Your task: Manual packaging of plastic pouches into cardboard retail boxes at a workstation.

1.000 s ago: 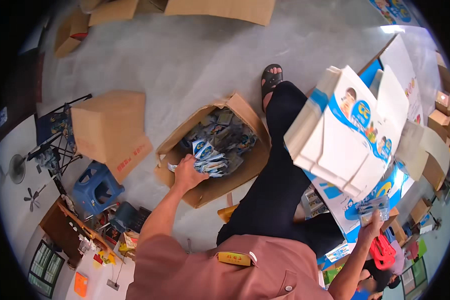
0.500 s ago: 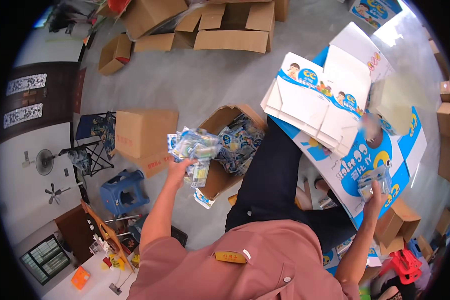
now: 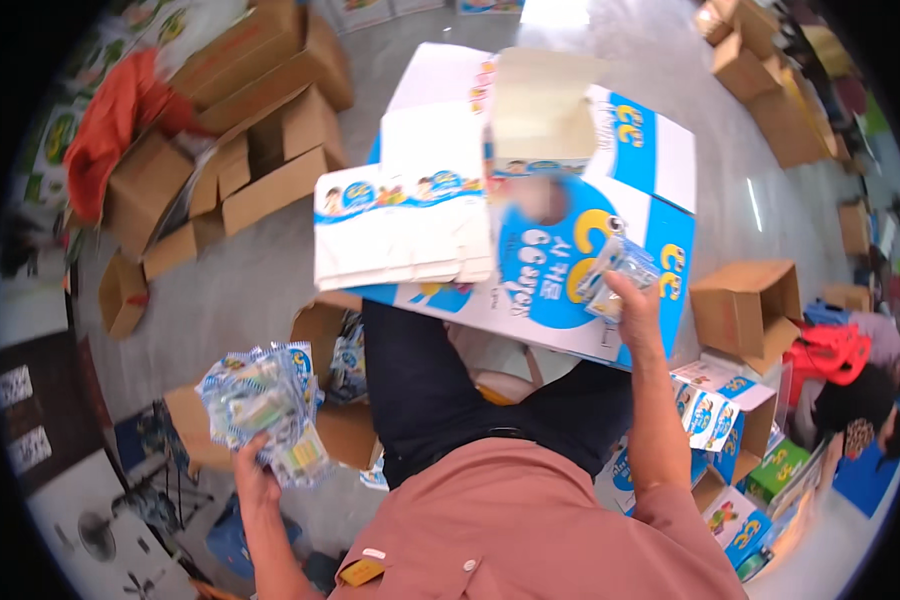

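Note:
A thick bunch of clear and blue plastic packets [image 3: 260, 400] is gripped in my left hand [image 3: 258, 470], out to the left of my leg. My right hand [image 3: 634, 302] is closed on a smaller bunch of similar packets [image 3: 610, 278], held over the right part of a blue and white printed cardboard sheet [image 3: 540, 310]. On that sheet's left side lies a stack of flattened white cartons [image 3: 400, 235]. Behind it stands an open pale box [image 3: 542, 105]. Beyond my left hand, more packets [image 3: 348, 360] show inside a brown carton [image 3: 315, 325], partly hidden by my leg.
Open brown cartons [image 3: 280, 165] and a red cloth [image 3: 120, 125] fill the far left. To the right stand another open brown carton [image 3: 745, 310], printed boxes [image 3: 715, 415] and a red plastic chair [image 3: 832, 352]. A blue stool [image 3: 240, 540] is at lower left.
The view has swung to the right, so the printed sheet now sits in the middle. Both hands keep their packets; my left hand is lower and farther left in the picture, away from the packet carton.

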A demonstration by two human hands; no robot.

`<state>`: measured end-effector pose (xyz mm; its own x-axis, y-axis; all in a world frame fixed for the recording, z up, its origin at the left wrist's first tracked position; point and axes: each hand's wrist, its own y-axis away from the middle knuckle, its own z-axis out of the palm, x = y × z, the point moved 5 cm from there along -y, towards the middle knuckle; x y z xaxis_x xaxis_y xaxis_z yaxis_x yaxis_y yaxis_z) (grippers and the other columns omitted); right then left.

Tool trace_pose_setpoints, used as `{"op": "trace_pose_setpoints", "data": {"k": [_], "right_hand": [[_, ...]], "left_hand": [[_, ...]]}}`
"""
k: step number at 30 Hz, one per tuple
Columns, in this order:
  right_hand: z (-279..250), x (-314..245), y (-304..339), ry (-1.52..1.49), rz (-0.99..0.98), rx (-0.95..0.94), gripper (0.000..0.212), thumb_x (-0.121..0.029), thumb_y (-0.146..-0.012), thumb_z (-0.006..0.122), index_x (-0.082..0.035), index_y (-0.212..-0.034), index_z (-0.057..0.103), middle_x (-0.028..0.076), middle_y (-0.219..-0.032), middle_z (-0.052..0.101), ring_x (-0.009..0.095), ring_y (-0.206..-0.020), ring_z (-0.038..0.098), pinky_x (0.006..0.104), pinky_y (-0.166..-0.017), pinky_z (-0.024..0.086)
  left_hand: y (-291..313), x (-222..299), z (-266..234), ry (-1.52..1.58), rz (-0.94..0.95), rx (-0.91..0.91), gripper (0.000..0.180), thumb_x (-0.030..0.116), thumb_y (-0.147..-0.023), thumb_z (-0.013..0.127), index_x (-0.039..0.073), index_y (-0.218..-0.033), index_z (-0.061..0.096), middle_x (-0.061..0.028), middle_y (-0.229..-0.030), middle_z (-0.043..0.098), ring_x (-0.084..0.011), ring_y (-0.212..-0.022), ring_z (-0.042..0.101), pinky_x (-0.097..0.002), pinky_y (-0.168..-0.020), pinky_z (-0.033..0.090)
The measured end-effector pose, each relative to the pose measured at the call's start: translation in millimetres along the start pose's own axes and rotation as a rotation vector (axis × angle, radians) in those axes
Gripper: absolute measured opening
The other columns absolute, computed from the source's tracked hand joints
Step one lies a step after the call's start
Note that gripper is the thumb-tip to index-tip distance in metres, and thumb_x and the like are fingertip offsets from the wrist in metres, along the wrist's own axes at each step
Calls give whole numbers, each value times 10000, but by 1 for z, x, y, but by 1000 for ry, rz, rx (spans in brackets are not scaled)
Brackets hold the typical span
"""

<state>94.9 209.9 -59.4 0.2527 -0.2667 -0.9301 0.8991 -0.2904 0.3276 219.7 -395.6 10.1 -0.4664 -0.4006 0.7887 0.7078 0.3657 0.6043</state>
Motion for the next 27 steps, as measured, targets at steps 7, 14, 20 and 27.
{"op": "trace_pose_setpoints", "data": {"k": [7,14,20,27], "right_hand": [[-35,-26,20,-171,-103,77,412,-102,-840,731,13,-1220,623,119,-1094,719,219,-919,733,356,-803,611],[-89,-34,41,-275,-157,171,416,-90,-838,721,27,-1224,617,133,-1073,722,224,-908,735,363,-801,613],[-95,-46,54,-343,-160,193,415,-94,-835,729,36,-1213,620,136,-1046,724,223,-870,736,362,-786,614],[-86,-12,35,-337,-93,196,402,-107,-854,751,17,-1215,627,121,-1094,715,204,-932,721,342,-822,592]], "left_hand": [[32,34,181,-153,-73,-375,646,-18,-732,709,-1,-1350,520,-116,-1266,647,-286,-1165,641,-442,-1013,516],[39,-10,417,-438,-273,-865,568,11,-753,734,8,-1295,563,-122,-1191,683,-261,-1063,690,-413,-927,562],[-7,-80,519,-836,-292,-944,581,141,-755,783,4,-1279,574,-131,-1218,671,-249,-1075,686,-425,-934,560],[-35,-85,537,-1309,409,-716,1141,480,-660,875,-68,-1486,310,-289,-1436,461,-351,-1347,491,-480,-1068,451]]}}
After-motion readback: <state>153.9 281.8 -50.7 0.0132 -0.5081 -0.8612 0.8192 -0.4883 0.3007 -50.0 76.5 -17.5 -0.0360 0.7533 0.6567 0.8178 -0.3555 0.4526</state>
